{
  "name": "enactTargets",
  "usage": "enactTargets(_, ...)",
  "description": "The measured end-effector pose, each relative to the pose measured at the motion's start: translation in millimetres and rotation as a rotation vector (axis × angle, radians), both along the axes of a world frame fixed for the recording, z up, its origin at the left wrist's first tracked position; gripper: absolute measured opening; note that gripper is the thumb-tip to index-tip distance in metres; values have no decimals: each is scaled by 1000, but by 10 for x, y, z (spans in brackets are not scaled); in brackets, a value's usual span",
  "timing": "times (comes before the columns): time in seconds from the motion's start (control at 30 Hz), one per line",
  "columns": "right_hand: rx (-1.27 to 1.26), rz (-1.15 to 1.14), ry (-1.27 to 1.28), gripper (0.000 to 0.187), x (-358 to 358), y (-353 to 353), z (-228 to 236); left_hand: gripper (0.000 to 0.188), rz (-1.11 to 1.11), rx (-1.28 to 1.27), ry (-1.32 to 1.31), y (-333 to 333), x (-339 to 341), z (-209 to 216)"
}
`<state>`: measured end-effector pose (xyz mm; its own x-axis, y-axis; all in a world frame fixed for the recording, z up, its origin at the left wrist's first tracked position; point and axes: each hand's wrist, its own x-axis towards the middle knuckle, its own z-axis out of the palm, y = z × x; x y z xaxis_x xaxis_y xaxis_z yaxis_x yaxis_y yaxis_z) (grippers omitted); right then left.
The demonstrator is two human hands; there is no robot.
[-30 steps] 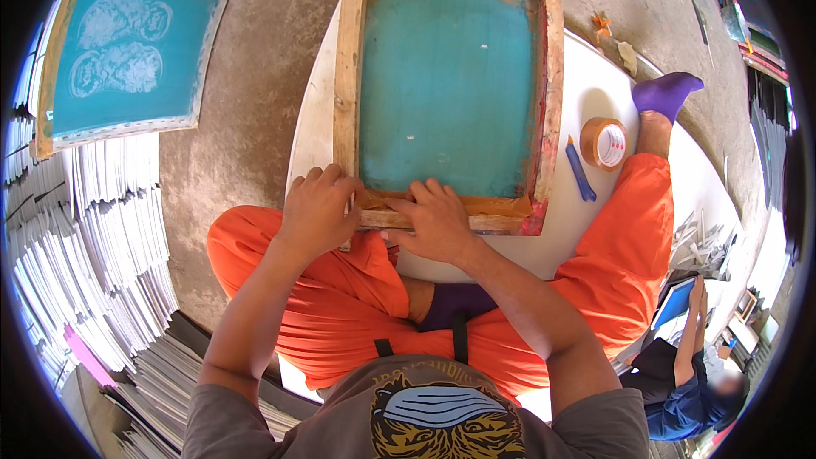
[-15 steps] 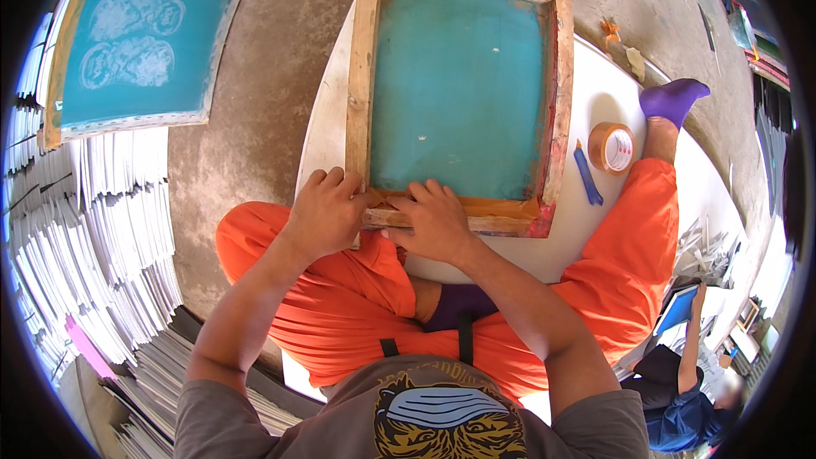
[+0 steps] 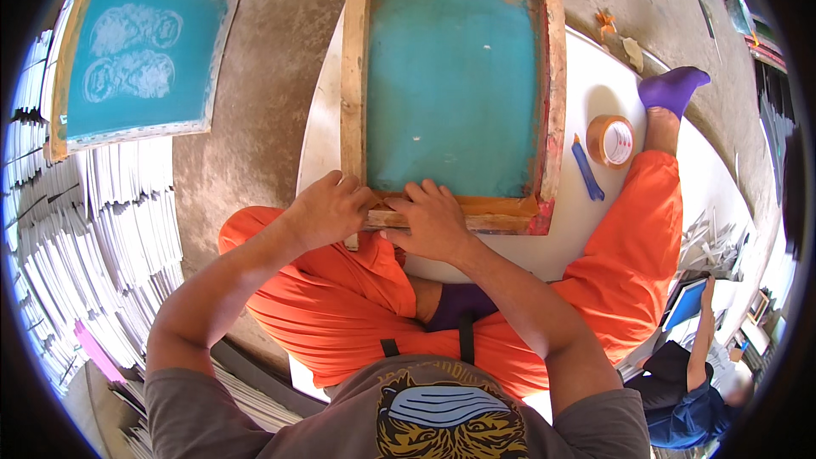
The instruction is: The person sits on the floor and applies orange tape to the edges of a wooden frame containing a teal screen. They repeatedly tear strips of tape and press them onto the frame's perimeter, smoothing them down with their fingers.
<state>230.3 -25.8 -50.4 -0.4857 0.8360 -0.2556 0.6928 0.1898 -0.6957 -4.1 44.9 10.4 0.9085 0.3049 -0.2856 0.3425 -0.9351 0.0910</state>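
A wooden screen printing frame (image 3: 352, 76) with teal mesh (image 3: 455, 89) lies before me on a white board (image 3: 586, 64). A strip of brown tape (image 3: 497, 206) runs along the inside of its near bar. My left hand (image 3: 333, 206) is closed at the near left corner, its curled fingertips on the frame by the tape's end; what is under them is hidden. Just to its right, my right hand (image 3: 431, 219) grips the near bar, fingers over the tape and thumb on the side toward me.
Right of the frame lie a blue cutter knife (image 3: 587, 170) and a roll of brown tape (image 3: 610, 141), near my purple-socked foot (image 3: 674, 89). A second teal screen (image 3: 191, 68) rests at left on stacked sheets (image 3: 136, 229). Another person (image 3: 693, 399) sits at the lower right.
My left elbow has swung outward to the left, and the left hand has turned slightly at the corner. My right hand keeps its place on the near bar. The view has shifted a little.
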Motion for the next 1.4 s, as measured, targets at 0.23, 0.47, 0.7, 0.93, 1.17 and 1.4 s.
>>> enactTargets(0.23, -15, 15, -11, 59, 4, 2, -28, 8, -101, -19, -12, 192, -3, -31)
enactTargets(0.47, -69, 53, -23, 58, 18, 71, 16, 12, -177, -41, -30, 301, -13, -128)
enactTargets(0.7, -80, 68, -21, 56, -8, 115, 17, 16, -237, -62, 48, 374, 86, -104)
enactTargets(0.93, -43, 78, -34, 54, -22, 98, 2, 26, -76, -212, 22, 545, -46, -54)
enactTargets(1.17, -75, 96, -30, 49, -76, 142, 2, 26, 289, -344, -141, 410, -179, -90)
enactTargets(1.4, -87, 105, -21, 48, -153, 180, -9, 28, 566, -492, -215, 188, -171, -124)
